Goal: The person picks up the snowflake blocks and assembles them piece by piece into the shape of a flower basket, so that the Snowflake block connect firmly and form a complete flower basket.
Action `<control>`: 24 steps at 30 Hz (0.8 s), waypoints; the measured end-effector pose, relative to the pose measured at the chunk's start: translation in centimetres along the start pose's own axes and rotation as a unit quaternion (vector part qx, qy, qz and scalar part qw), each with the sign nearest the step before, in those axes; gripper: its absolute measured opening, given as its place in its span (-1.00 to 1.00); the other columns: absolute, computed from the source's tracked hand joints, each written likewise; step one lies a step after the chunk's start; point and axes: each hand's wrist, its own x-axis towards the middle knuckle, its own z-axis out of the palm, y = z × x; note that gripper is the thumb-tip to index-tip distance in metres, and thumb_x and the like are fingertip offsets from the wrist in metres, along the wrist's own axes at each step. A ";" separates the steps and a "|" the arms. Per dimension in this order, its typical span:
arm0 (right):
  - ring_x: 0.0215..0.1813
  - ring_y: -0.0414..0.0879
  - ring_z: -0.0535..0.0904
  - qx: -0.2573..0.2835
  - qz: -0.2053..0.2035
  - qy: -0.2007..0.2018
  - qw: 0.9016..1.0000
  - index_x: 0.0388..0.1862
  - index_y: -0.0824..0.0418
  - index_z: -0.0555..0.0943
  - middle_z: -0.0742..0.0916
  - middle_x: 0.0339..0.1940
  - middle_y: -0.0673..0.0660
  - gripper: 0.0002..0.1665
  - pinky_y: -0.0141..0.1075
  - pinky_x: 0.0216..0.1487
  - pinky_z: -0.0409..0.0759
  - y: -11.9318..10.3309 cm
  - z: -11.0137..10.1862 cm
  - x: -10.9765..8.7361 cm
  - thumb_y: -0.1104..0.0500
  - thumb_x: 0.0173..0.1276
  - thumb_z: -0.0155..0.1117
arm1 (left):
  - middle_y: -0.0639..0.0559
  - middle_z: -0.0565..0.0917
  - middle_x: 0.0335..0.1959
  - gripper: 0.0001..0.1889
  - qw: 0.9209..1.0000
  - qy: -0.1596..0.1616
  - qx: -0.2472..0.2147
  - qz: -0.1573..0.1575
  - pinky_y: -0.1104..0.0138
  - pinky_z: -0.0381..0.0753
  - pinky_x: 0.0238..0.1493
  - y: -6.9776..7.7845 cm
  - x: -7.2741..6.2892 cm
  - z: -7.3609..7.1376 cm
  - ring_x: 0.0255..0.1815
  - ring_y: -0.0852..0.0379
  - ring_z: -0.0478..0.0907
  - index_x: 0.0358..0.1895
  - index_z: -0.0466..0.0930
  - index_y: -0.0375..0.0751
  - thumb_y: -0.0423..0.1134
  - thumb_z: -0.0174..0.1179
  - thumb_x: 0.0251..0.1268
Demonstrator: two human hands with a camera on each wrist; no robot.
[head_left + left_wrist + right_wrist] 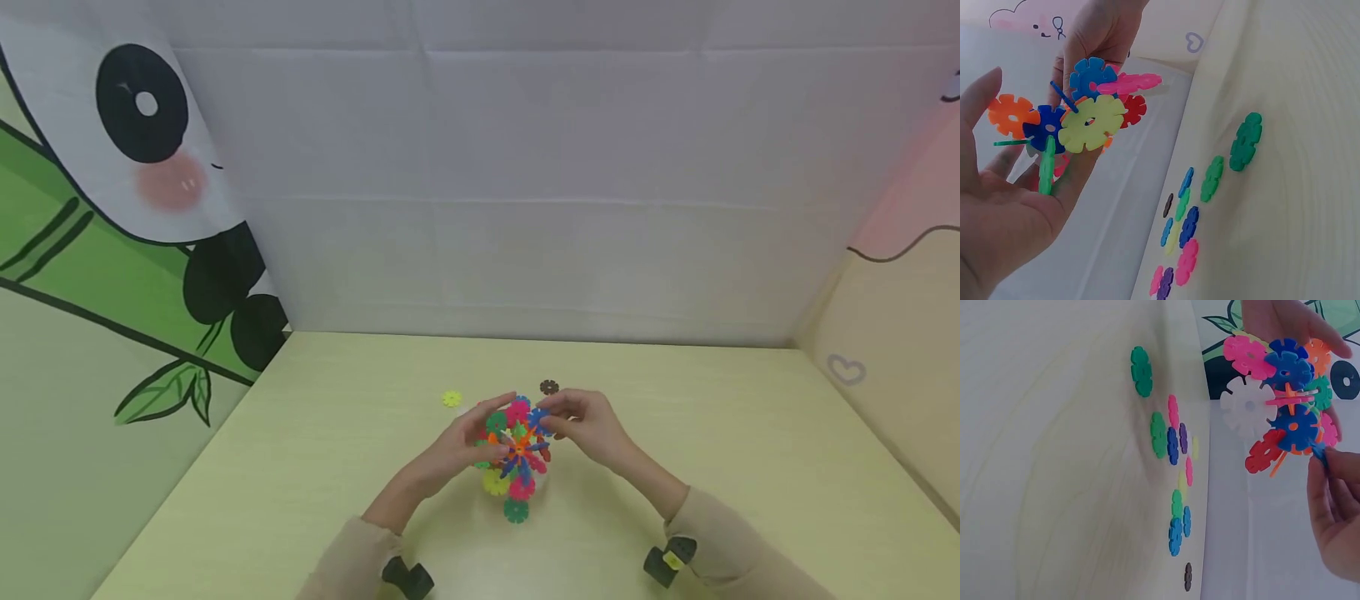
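Notched plastic flower discs of many colours are slotted together into a ball-like cluster [519, 450], raised above the table. My left hand [457, 446] holds it from the left, thumb on the near side and fingers round behind. From the other side, my right hand [592, 425] pinches a small blue disc [1319, 452] between thumb and fingertips. That disc meets the edge of a darker blue disc [1295, 428] in the cluster; whether it is slotted in cannot be told. A white disc [1249, 405] and a red disc [1265, 452] stick out nearby.
Loose discs lie on the table [360, 375] below the cluster: a dark green one [516, 511] nearest me, a yellow one [452, 399] and a brown one [549, 387] farther back, and several more, including a pink one [1187, 262]. A white backdrop [525, 208] stands behind.
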 end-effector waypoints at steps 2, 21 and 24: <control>-0.33 0.12 0.63 -0.003 0.002 -0.011 1.000 -0.19 0.40 0.59 0.69 -0.32 0.29 -0.78 -0.32 -0.35 0.63 0.2 0.0 0.0 0.35 0.17 0.26 | 0.00 0.11 0.37 -0.36 1.000 -0.006 -0.014 0.002 0.20 0.50 0.03 -0.3 0.1 0.1 0.18 -0.05 0.30 0.36 0.14 0.04 -0.28 0.15 0.22; -0.23 -0.06 0.55 -0.143 0.103 -0.056 0.983 -0.17 0.35 0.60 0.65 -0.30 0.12 -0.67 -0.30 -0.24 0.57 8.6 -1.0 3.6 0.31 0.03 0.38 | -0.03 0.19 0.35 -0.24 0.998 0.048 -0.027 -0.027 0.12 0.44 0.11 -1.5 -1.0 -1.9 0.23 -0.05 0.27 0.36 0.14 -0.06 -0.40 0.24 0.04; -0.20 -0.06 0.54 -0.171 0.098 -0.064 0.978 -0.22 0.33 0.62 0.66 -0.29 0.10 -0.69 -0.27 -0.17 0.54 8.7 -0.9 3.6 0.29 0.00 0.40 | -0.05 0.20 0.34 -0.25 0.998 0.046 -0.032 -0.028 0.14 0.44 0.10 -1.5 -1.0 -1.9 0.19 -0.03 0.32 0.35 0.15 -0.04 -0.41 0.24 0.04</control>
